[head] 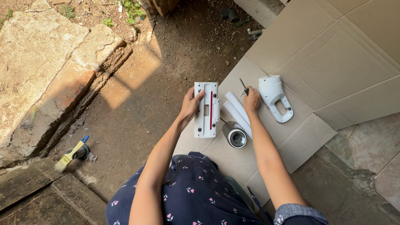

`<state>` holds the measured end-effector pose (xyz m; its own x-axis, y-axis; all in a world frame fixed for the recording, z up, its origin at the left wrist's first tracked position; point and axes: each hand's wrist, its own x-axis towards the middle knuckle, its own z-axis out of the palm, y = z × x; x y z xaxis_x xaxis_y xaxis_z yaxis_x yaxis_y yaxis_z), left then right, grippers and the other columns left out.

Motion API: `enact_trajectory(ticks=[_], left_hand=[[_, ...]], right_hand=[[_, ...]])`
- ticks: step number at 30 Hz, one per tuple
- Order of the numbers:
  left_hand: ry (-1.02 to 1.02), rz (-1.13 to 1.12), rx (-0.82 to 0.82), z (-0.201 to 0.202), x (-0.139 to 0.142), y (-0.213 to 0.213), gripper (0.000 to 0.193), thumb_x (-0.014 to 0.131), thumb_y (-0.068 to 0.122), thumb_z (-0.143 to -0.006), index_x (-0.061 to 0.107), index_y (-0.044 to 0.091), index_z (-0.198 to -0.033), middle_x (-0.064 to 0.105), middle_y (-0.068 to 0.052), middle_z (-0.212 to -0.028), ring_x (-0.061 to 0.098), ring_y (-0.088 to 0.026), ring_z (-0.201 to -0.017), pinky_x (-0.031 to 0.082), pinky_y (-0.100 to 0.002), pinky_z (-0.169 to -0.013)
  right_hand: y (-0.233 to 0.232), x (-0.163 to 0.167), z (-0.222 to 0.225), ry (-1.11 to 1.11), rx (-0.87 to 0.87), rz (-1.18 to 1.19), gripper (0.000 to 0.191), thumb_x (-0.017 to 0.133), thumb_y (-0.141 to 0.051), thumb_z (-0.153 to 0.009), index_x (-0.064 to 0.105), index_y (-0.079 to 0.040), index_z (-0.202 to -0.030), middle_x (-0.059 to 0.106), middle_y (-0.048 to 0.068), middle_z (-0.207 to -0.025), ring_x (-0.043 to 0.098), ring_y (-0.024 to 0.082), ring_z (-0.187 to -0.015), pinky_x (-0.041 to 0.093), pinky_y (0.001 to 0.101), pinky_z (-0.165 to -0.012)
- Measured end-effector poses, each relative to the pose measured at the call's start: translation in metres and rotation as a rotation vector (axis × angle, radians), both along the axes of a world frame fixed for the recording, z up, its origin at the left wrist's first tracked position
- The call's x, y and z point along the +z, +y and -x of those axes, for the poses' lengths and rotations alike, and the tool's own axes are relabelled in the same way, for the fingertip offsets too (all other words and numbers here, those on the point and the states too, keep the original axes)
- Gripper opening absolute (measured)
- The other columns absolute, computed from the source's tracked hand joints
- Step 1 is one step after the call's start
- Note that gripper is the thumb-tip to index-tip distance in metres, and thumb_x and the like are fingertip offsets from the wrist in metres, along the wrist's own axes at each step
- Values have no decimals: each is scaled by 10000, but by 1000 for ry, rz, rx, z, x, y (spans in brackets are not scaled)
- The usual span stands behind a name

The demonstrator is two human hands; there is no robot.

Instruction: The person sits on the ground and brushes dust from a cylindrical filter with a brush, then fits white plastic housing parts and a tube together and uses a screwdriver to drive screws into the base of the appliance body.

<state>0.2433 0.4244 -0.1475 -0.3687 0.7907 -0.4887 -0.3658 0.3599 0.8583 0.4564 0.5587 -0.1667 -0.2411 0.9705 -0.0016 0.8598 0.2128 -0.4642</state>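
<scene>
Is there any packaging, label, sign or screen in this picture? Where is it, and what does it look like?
Cardboard: flattened box, tan, creased flaps, spread on the ground at right under the white parts.
Red strip: narrow vertical marking on the white plate that the left hand holds; whether it is a label cannot be told.
No signs or screens.

You are kneeling by flattened tan cardboard packaging (333, 54), lying unfolded across the ground; no labels, signs or screens showing.
</scene>
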Motion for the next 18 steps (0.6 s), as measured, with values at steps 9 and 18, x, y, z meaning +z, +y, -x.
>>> enact_trajectory(ticks=[9,18], left_hand=[[84,-21,-63,3,6,-2,484,645,322,-1007,566,5,-1365,715,-95,-1145,653,-148,-1058,509,-314,-963],[71,-30,-75,21,32,-13,517,595,354,-1018,509,60,-1434,681,-78,-1179,611,-151,-1060,500,-350,-922]], right_hand=[[1,6,2,-137,125,-26,130,687,-98,-993,661,-88,-1120,666,176,-1056,667,415,-917,534,515,-769],[7,44,30,244,31,-20,141,790,-116,-957,686,-28,-995,733,188,-874,689,350,-755,531,449,-687]])
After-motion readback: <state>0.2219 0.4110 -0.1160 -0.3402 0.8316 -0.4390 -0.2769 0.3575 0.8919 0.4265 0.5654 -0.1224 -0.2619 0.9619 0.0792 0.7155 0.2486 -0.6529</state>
